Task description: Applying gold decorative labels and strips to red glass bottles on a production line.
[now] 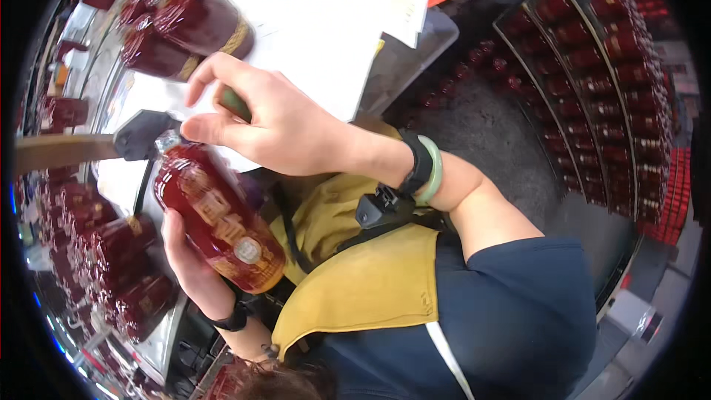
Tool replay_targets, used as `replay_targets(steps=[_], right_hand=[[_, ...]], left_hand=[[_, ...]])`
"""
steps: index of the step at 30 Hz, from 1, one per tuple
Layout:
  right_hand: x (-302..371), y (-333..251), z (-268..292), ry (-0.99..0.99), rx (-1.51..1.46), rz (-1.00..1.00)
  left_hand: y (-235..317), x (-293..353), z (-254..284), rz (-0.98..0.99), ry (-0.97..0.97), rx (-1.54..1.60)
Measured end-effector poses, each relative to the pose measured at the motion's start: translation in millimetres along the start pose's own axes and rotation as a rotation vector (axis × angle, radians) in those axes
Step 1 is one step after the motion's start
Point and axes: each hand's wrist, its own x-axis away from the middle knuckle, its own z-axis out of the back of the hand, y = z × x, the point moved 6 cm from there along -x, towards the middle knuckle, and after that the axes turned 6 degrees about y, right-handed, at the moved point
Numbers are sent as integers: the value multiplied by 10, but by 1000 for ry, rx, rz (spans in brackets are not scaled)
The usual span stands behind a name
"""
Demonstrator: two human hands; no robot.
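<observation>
Yellow apron [370,281] nearest, red bottle [218,218] in hand.
Left hand [189,263] cradles it; right hand [274,122] pinches its cap beside more bottles [178,26] on the tabletop [311,52].

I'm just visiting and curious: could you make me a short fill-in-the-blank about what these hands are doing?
1. The left hand holds a dark ___ bottle.
2. The right hand pinches at the bottle's ___.
3. The right wrist wears a pale green ___.
4. The apron is ___.

Missing words: red; top; bangle; yellow

The left hand [194,267] curls in a closed grip, while the right hand [274,122] pinches with fingertips together above it.
</observation>
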Motion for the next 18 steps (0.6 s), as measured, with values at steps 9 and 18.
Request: replay_targets(steps=[9,18], right_hand=[[540,-993,1310,-111,561,295],[2042,-112,2774,266,1388,-343]], left_hand=[[-403,-228,-1794,-20,-668,-569],[-663,-763,-1699,-418,-685,-814]])
